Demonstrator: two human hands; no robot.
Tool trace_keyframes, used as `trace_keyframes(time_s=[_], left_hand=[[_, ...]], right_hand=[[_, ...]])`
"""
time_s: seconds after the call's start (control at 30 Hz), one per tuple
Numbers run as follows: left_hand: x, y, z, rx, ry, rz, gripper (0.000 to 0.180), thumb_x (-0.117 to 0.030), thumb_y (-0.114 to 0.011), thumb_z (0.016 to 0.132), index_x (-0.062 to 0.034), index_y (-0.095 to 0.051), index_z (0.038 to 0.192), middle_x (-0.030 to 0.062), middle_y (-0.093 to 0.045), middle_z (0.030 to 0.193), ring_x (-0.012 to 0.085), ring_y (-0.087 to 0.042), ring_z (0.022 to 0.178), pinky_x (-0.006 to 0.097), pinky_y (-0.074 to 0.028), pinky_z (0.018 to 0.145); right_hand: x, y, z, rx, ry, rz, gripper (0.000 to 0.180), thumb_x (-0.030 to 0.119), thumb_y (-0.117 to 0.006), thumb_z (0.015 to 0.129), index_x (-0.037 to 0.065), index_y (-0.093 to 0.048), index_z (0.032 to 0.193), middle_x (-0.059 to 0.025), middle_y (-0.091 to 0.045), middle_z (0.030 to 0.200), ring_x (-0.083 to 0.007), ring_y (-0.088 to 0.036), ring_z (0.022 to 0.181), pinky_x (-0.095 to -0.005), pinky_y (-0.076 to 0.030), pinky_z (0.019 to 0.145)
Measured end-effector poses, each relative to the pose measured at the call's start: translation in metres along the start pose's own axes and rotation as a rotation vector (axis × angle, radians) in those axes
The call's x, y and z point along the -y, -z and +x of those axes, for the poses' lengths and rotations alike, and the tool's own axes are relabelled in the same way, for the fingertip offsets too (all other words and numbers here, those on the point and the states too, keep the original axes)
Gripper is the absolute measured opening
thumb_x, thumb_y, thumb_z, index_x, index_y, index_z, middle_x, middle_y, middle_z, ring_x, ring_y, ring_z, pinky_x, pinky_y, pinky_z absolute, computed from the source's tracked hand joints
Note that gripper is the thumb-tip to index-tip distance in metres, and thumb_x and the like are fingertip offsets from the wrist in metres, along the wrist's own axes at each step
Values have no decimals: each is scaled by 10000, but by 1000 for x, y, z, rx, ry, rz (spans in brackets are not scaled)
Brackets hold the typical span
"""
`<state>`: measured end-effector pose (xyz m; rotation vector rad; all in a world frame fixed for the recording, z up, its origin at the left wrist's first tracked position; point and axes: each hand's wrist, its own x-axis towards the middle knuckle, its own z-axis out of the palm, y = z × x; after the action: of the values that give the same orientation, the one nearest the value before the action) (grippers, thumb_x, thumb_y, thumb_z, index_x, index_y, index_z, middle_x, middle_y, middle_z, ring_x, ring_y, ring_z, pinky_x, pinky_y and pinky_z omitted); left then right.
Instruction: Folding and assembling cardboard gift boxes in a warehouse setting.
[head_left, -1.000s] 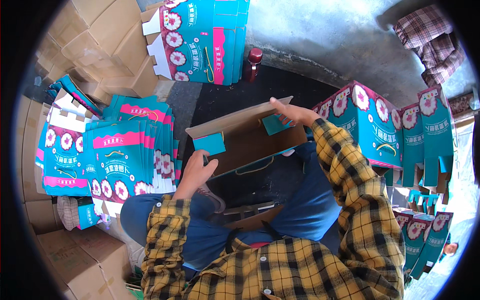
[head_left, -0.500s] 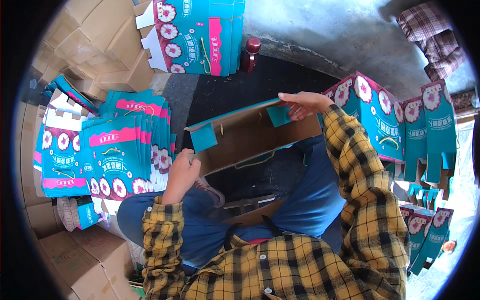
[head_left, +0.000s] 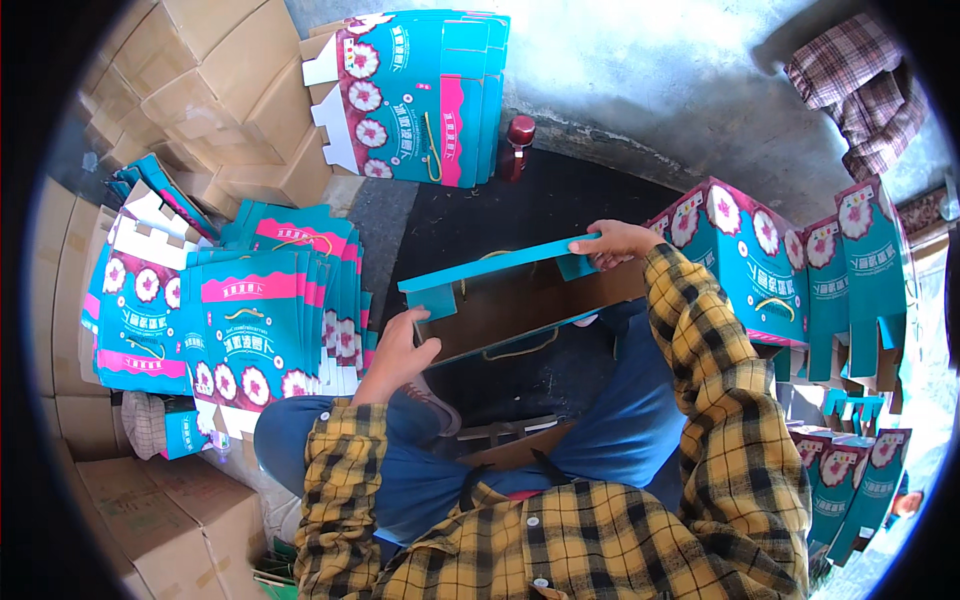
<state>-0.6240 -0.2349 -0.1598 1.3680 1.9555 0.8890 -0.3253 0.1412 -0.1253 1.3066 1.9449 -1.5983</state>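
On the far right corner of an open box [head_left: 525, 298], pinching with thumb and fingers of the right hand [head_left: 617, 243]; on its left end, gripping with the left hand [head_left: 400, 350]. Held above a black mat [head_left: 570, 185], before blue trousers [head_left: 635, 400]. Surrounded by flattened boxes [head_left: 245, 325] at left, a red bottle [head_left: 516, 150] beyond, standing boxes [head_left: 757, 260] at right.

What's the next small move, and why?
Probably fold the teal far flap further down: the carton is open, both small corner flaps angle inward, the right hand grips the flap's right end, and the left hand steadies the left.
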Motion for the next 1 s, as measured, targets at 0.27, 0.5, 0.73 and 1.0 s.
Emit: trace_keyframes(time_s=[0.27, 0.5, 0.73, 1.0], left_hand=[[-1, -10, 9, 57, 97, -14, 604, -321, -663, 848, 30, -578, 1332, 287, -594, 1349, 402, -519, 1329, 442, -406, 1130], [4, 8, -7, 81, 190, 51, 486, -280, -572, 898, 26, -583, 1275, 281, -658, 1172, 433, -626, 1139, 469, -493, 966], [-25, -2, -2, -14, 81, 159, 501, -399, -525, 1034, 18, -577, 1307, 269, -625, 1269, 448, -594, 1188, 473, -471, 1006], [43, -30, 13, -156, 120, 5, 822, -438, -686, 960, 70, -369, 1524, 322, -494, 1466, 403, -433, 1416, 446, -334, 1178]], right_hand=[[4, -9, -4, 44, 16, -30, 1250, 658, -825, 775, -34, -210, 1615, -209, -580, 1379, -247, -666, 1102, -390, -549, 920], [6, -17, -6, -45, 109, -546, 1115, 641, -844, 729, 38, -405, 1557, -215, -581, 1409, -309, -628, 1234, -406, -530, 978], [5, -78, 19, -456, 330, -1268, 870, 488, -979, 523, 98, -629, 1217, -90, -686, 1122, -289, -667, 1115, -453, -538, 884], [1, -88, 30, -537, 416, -1249, 823, 398, -999, 518, 97, -626, 1188, -55, -670, 1122, -271, -651, 1087, -430, -576, 801]])
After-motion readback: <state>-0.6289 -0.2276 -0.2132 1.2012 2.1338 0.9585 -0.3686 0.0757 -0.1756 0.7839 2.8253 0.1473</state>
